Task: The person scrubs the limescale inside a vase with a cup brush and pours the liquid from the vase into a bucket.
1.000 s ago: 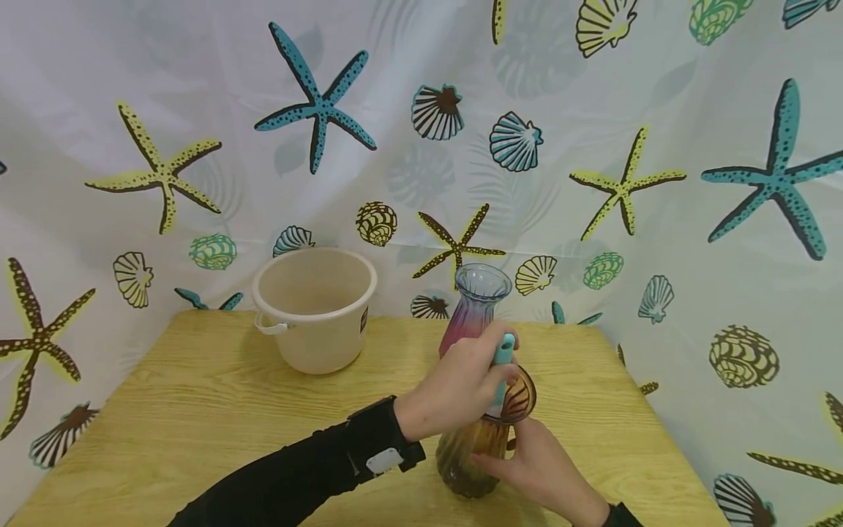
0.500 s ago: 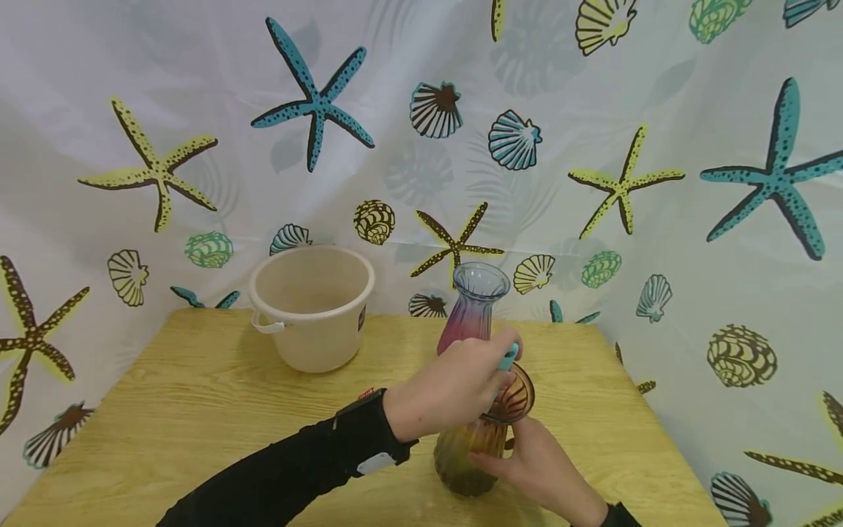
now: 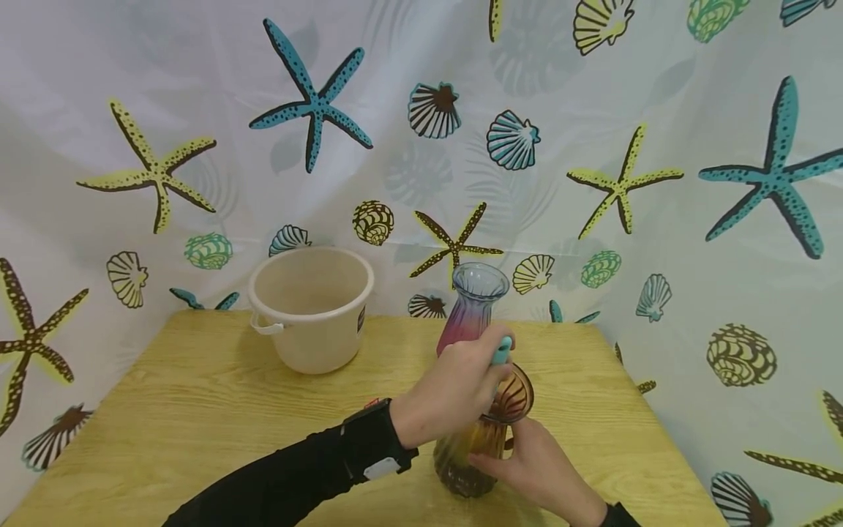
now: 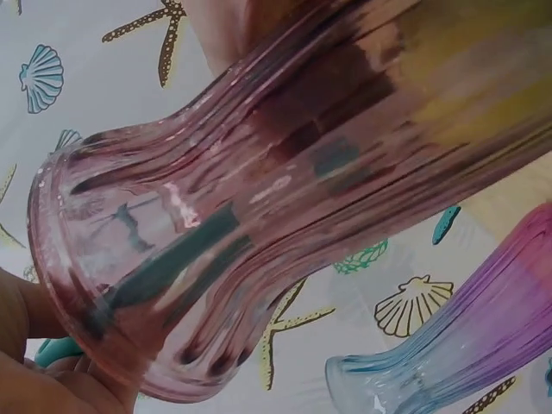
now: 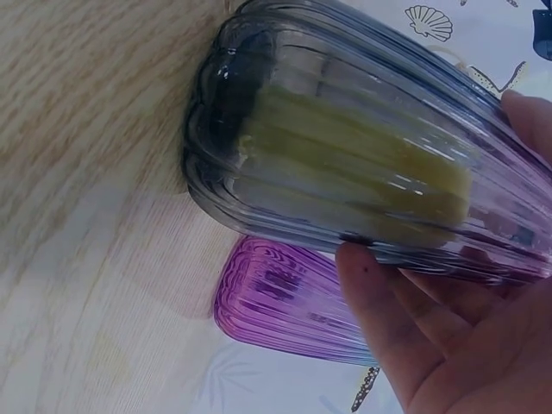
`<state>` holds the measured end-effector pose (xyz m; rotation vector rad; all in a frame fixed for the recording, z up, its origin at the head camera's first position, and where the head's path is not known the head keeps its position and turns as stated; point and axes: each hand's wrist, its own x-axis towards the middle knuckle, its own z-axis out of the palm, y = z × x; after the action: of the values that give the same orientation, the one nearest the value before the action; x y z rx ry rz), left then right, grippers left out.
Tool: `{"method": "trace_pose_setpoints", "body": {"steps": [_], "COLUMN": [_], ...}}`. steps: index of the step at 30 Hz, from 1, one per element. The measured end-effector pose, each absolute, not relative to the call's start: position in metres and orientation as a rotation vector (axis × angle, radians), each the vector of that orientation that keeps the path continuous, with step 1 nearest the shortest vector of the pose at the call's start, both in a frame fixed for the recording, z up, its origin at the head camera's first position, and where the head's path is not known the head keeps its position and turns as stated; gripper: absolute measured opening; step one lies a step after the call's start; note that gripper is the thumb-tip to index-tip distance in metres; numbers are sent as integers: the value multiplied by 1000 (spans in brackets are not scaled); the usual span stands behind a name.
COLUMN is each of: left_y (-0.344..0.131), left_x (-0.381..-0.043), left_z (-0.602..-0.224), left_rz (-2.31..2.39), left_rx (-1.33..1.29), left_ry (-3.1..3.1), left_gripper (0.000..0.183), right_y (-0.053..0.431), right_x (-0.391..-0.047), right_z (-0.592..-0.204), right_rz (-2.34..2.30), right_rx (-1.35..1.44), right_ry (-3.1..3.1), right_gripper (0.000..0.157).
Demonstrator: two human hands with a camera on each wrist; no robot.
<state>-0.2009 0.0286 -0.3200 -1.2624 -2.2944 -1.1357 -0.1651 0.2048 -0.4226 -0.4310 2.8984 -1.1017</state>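
A ribbed glass vase (image 3: 461, 457), amber in the head view and pinkish-grey in the wrist views, tilts with its mouth up and to the right. My right hand (image 3: 543, 468) grips its body, fingers and thumb around the glass (image 5: 345, 52). Above the mouth, my left hand (image 3: 454, 384) holds the teal handle (image 3: 502, 351) of a sponge bottle brush. Through the glass, the brush's yellow sponge head (image 5: 371, 164) shows inside the vase. The teal shaft (image 4: 172, 259) runs through the neck, and fingers of my left hand (image 4: 52, 362) are at the rim.
Just behind the hands stands a second vase (image 3: 464, 315), blue at the top and pink-purple below. A cream bucket (image 3: 323, 344) with a white handle is at the back left of the wooden table (image 3: 217, 410). A curtain (image 3: 395, 176) printed with starfish and shells surrounds the table.
My left hand pushed the brush deeper into the vase, then drew it partly back up, so more teal handle shows again. My right hand and the vase have stayed nearly in place.
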Motion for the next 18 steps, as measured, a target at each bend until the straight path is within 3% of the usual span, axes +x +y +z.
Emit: {"method": "trace_pose_setpoints", "body": {"steps": [11, 18], "left_y": [33, 32], "left_x": [-201, -198], "left_z": [-324, -316], "left_rz": [-1388, -1300], "left_rx": [-1167, -1236], "left_ry": [-2316, -2384], "left_gripper": [12, 12], "right_y": [203, 205], "right_x": [-165, -165], "right_z": [-423, -423], "right_rz": [-1133, -1133], "right_rx": [-433, -456], "right_ry": [2882, 2863], "right_gripper": [78, 72]}}
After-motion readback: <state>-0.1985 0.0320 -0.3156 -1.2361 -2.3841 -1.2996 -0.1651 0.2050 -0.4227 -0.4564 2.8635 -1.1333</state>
